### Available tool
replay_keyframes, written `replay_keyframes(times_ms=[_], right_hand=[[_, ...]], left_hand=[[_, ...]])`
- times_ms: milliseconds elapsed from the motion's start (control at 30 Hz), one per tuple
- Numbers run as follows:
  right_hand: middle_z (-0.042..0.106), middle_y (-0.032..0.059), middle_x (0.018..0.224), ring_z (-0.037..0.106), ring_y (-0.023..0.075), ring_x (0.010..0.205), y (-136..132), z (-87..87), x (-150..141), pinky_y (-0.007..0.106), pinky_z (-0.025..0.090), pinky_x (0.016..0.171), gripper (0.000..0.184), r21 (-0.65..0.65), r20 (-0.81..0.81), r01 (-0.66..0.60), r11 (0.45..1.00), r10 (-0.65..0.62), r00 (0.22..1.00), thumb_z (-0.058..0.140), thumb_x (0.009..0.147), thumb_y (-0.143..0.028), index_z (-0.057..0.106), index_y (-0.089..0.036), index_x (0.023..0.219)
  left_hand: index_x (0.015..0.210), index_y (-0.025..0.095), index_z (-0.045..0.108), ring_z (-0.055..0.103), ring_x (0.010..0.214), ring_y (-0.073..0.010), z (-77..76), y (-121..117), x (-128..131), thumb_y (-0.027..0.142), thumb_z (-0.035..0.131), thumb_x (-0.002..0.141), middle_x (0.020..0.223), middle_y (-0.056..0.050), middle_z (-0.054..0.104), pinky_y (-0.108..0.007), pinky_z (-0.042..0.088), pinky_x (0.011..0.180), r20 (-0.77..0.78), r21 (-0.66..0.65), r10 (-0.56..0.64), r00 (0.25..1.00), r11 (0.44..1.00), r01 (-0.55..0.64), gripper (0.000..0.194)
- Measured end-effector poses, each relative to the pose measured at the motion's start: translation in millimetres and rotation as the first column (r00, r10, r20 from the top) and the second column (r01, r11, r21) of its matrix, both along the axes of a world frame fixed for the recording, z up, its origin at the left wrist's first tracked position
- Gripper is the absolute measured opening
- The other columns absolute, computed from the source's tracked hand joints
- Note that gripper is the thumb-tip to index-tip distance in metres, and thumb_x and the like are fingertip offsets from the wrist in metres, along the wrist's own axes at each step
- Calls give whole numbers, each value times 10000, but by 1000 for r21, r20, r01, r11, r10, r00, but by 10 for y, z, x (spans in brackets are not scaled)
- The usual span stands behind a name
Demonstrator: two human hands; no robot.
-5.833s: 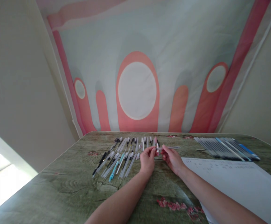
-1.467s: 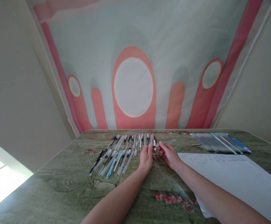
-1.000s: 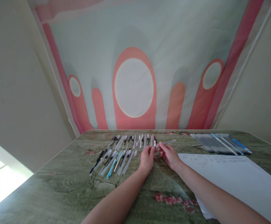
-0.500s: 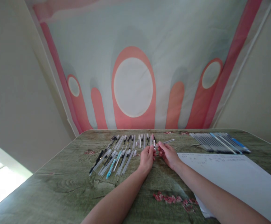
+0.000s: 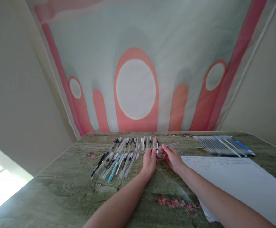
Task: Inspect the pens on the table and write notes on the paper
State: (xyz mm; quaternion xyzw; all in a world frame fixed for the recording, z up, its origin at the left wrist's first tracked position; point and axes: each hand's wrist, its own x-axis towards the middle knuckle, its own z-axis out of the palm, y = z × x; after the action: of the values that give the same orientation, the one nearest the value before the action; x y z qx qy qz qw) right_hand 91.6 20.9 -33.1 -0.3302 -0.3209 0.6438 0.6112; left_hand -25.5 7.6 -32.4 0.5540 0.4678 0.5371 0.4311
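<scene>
My right hand (image 5: 172, 159) is closed in a pinch on a clear-barrelled pen (image 5: 173, 144), whose far end sticks out to the right and slightly up. Just left of it, my left hand (image 5: 149, 161) has thumb and fingers pressed together near the pen's other end. Whatever lies between those left fingertips is too small and hidden to name. A narrow white piece with dark bands (image 5: 157, 146) shows just beyond the fingertips; I cannot tell whether it is held or lies on the table. A pink pen (image 5: 155, 141) lies right behind it.
Several pens (image 5: 128, 165) and a light-blue pen (image 5: 113, 172) lie left of my hands, with another row of pens (image 5: 136, 144) behind. At the right, several clear pens (image 5: 210, 146) lie side by side above a white paper sheet (image 5: 235, 183) with writing. The wood-patterned table (image 5: 64, 193) carries flower prints.
Compared with the oldest frame, the pen in my right hand tilts up more and sticks out less. The view has shifted slightly. Over the last second both hands barely move.
</scene>
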Motion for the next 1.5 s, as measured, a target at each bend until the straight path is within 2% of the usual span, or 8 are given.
replay_keyframes(times_ms=[100, 300, 567, 833, 1000, 1500], right_hand=[[544, -35, 562, 414, 50, 436, 2, -7, 4, 185, 327, 414, 227, -2, 7, 1, 1000, -1, 1000, 687, 619, -357, 630, -156, 710], [551, -29, 570, 411, 51, 432, -14, -8, -5, 192, 322, 416, 232, 34, 44, -4, 999, 2, 999, 674, 628, -371, 615, -152, 680], [512, -38, 525, 378, 48, 408, -14, 38, 1, 188, 285, 388, 265, -7, 42, -1, 1000, 2, 999, 683, 604, -397, 582, -154, 639], [465, -48, 508, 343, 40, 402, -2, 44, 19, 178, 259, 375, 271, -11, 22, -5, 1000, 5, 1000, 674, 616, -394, 555, -151, 616], [444, -54, 493, 314, 36, 389, -7, 57, 21, 180, 240, 365, 298, -3, 59, -18, 1000, 18, 998, 661, 620, -425, 541, -153, 591], [441, -57, 481, 322, 42, 368, -37, 76, -16, 197, 246, 363, 364, 40, 132, 31, 999, -36, 991, 629, 606, -513, 531, -163, 595]], left_hand=[[729, 164, 472, 416, 419, -64, 18, -8, 1, 513, 331, 803, 554, 25, 504, -187, 325, 440, -29, -16, 25, 999, 1000, -25, 383], [717, 157, 484, 410, 410, -69, 19, -7, 8, 527, 346, 789, 536, 25, 495, -186, 315, 418, -90, -54, -5, 996, 999, 1, 401], [684, 155, 489, 422, 475, -78, -10, -5, -27, 438, 395, 796, 549, 21, 487, -191, 334, 474, -200, 91, 30, 979, 996, -12, 319], [711, 158, 501, 457, 533, -94, 59, -107, -4, 369, 434, 789, 586, 16, 510, -209, 363, 544, -263, 177, 8, 965, 983, 40, 235], [703, 169, 486, 462, 556, -103, 109, -175, 1, 332, 417, 806, 607, 10, 519, -218, 345, 561, -359, 253, 69, 931, 967, 26, 205], [713, 178, 472, 452, 582, -108, 96, -179, 9, 319, 398, 823, 639, 6, 513, -222, 318, 573, -436, 276, 132, 890, 961, -7, 194]])
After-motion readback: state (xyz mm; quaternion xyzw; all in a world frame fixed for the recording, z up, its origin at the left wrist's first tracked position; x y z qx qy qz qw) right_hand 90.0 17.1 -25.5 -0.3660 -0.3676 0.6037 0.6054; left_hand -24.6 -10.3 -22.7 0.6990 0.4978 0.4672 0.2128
